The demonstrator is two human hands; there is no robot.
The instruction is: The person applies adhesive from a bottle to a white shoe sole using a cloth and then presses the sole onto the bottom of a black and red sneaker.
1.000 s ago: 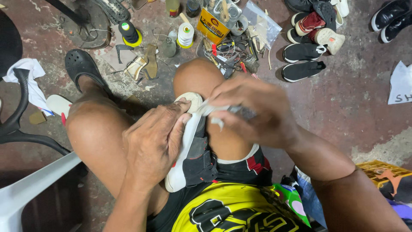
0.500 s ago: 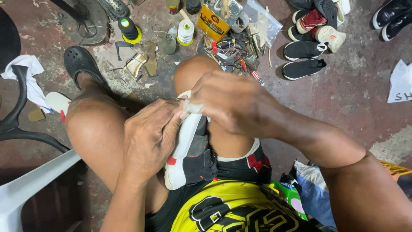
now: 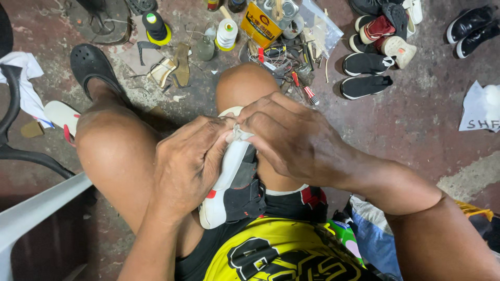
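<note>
A black shoe with a white sole [image 3: 233, 183] rests sole-left between my knees, toe pointing away. My left hand [image 3: 187, 161] wraps the sole's left side and holds it steady. My right hand [image 3: 284, 136] comes over from the right, its fingertips pinched at the top edge of the sole near the toe, meeting the left thumb. What the right fingers pinch is too small to make out. Most of the shoe's upper is hidden under both hands.
On the floor ahead lie a yellow glue can [image 3: 262, 24], thread spools [image 3: 226, 33], a black-and-yellow spool [image 3: 155, 27], loose tools [image 3: 291, 62] and soles. Several shoes [image 3: 372, 57] sit at the upper right. A black clog [image 3: 91, 65] covers my left foot. A white chair edge [image 3: 36, 213] is at the lower left.
My right hand has moved left and down from out past the toe onto the sole's top edge, closing against the left hand. The shoe stays between my knees.
</note>
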